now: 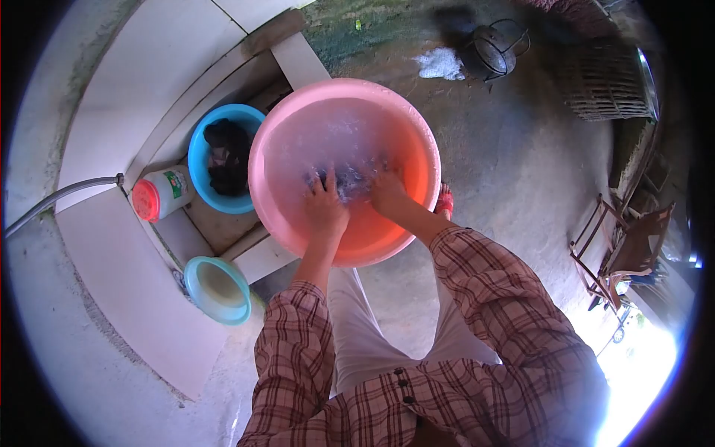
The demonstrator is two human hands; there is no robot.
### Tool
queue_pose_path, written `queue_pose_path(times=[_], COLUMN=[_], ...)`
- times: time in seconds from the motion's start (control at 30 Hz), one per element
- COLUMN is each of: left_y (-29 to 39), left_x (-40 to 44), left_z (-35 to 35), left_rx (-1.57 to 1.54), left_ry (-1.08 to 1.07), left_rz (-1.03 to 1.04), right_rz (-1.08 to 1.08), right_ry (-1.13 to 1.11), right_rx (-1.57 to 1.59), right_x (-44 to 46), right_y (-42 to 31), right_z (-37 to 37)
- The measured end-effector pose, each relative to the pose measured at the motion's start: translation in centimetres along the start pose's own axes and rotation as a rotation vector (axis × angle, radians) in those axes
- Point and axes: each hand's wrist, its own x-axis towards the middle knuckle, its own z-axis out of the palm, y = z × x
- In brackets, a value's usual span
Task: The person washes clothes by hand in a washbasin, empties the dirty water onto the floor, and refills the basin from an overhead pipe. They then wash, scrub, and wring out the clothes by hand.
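A large pink basin holds cloudy, soapy water, and both my hands are in it. Dark wet cloth lies partly under the water between them. My left hand reaches down at the cloth's left side, its fingers spread and touching the cloth's edge. At the other side, my right hand dips into the water against the cloth. Its fingertips are hidden by water and suds, so their grip does not show.
Left of the pink basin stands a blue basin with dark cloth inside. Near it are a white tub with a red lid, a small turquoise basin and a grey hose. A metal pot and wooden chair stand to the right.
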Motion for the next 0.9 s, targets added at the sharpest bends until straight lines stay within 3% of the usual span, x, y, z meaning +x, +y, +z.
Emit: queue_pose_path(times=[0.13, 0.23, 0.3, 0.47, 0.53, 0.63, 0.73, 0.83, 0.9], left_y=[-2.0, -3.5, -4.1, -5.1, -2.8, -2.9, -0.9, -0.3, 0.9], left_x=[0.6, 2.5, 2.2, 1.3, 0.2, 0.1, -0.2, -0.3, -0.5], left_z=[4.6, 7.0, 7.6, 10.8, 2.7, 2.4, -2.0, -3.7, -5.2], left_rx=[0.02, 0.098, 0.054, -0.193, -0.395, -0.843, -1.709, -2.005, -2.138], left_ry=[0.016, -0.566, -0.522, -0.051, -0.025, 0.058, -0.457, -0.614, -0.593], left_rz=[0.059, 0.006, 0.046, -0.087, -0.172, -0.277, -0.829, -0.654, -0.621], right_rz=[-0.136, -0.079, -0.018, 0.121, 0.147, 0.031, -0.174, -0.335, -0.391], right_ry=[-0.099, -0.173, -0.187, -0.158, -0.074, 0.251, 0.365, 0.531, 0.449], right_rx=[0.053, 0.18, 0.277, 0.492, 0.527, 0.453, 0.416, 0.561, 0.835], right_x=[0.6, 0.9, 1.6, 2.7, 2.6, 0.2, -2.3, -4.0, -4.9], right_y=[1.2, 1.6, 1.6, 1.5, 1.1, 0.2, -0.1, -0.3, -0.7], right_z=[2.6, 2.7, 2.5, 1.3, -0.1, -4.2, -6.9, -8.1, -8.7])
